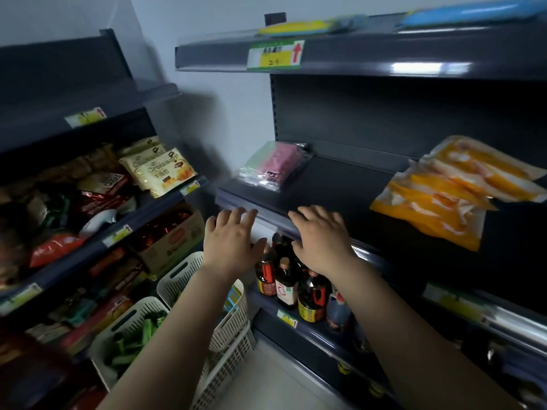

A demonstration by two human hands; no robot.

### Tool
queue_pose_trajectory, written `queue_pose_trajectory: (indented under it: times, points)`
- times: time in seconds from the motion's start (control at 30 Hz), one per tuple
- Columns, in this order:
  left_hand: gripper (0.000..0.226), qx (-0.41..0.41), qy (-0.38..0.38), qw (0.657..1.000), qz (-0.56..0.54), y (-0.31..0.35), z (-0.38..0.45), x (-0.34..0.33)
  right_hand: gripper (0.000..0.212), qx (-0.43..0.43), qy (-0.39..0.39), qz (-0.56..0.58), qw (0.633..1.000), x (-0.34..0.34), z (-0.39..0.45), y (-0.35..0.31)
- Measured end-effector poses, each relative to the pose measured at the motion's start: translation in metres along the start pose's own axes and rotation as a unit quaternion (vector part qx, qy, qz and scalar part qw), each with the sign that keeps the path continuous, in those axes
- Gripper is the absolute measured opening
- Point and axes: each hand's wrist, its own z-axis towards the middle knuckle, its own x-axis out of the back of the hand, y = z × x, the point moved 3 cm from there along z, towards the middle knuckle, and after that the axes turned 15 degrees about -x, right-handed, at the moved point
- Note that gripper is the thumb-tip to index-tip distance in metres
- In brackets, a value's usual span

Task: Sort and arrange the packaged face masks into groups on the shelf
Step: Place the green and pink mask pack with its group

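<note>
A stack of clear packs of pink and green face masks (273,165) lies at the left end of the dark middle shelf (340,184). Orange and white packs (450,190) lie further right on the same shelf, blurred. My left hand (232,238) and my right hand (321,238) hover side by side at the shelf's front edge, below the mask stack. Both hands have their fingers spread and hold nothing.
Dark sauce bottles (296,282) stand on the shelf below my hands. White perforated baskets (228,309) sit on the floor, one holding green items (139,335). The left rack carries croissant packs (165,170) and snacks. Blue and yellow items (310,26) lie on the top shelf.
</note>
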Motion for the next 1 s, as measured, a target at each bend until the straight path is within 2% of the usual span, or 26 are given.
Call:
queue_pose_trajectory:
  times: [0.27, 0.5, 0.73, 0.8, 0.87, 1.0]
  points:
    - [0.065, -0.002, -0.014, 1.000, -0.009, -0.055, 0.043, -0.019, 0.059, -0.012, -0.012, -0.004, 1.000, -0.016, 0.068, -0.031]
    - [0.066, 0.001, -0.004, 0.999, -0.049, -0.100, 0.102, -0.035, 0.057, -0.076, -0.050, 0.205, 0.975, -0.031, 0.142, -0.036]
    - [0.064, -0.031, -0.019, 0.997, -0.063, -0.121, 0.162, -0.061, 0.055, -0.108, -0.037, 0.234, 0.966, -0.046, 0.196, -0.024]
    - [0.065, -0.031, -0.012, 0.994, -0.102, -0.126, 0.176, -0.066, 0.053, -0.135, -0.032, 0.267, 0.954, -0.050, 0.207, -0.020]
    - [0.067, -0.015, -0.005, 0.982, -0.186, -0.132, 0.189, -0.071, 0.054, -0.172, -0.033, 0.305, 0.936, -0.054, 0.218, -0.016]
    - [0.055, 0.031, 0.034, 0.923, -0.381, -0.146, 0.213, -0.082, 0.069, -0.250, -0.063, 0.393, 0.883, -0.067, 0.235, -0.009]
